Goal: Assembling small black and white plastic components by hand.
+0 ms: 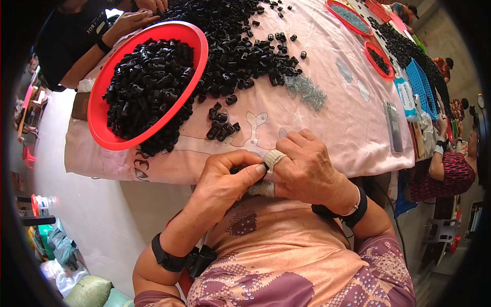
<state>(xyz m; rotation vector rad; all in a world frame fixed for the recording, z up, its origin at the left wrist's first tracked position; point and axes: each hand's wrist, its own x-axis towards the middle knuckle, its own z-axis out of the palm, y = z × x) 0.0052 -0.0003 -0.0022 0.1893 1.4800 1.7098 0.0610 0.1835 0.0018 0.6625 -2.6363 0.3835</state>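
Note:
Close in front of my body, at the table's near edge, both hands meet. My left hand (220,176) pinches a small black plastic piece (265,167) between thumb and fingers; more black shows inside its curled fingers. Against it presses my right hand (309,166), its fingers bent and closed, with pale cloth wraps (275,157) on some digits. What the right fingers grip is hidden. Beyond the hands lie several loose black pieces (221,124) and a small heap of thin metal springs (306,92).
A red basin (200,77) full of black pieces tilts at the left, beside a large black pile (230,56). Farther right are smaller red basins (391,71), a blue basket (415,87) and a phone (393,125). Another person's hand (130,23) works at far left.

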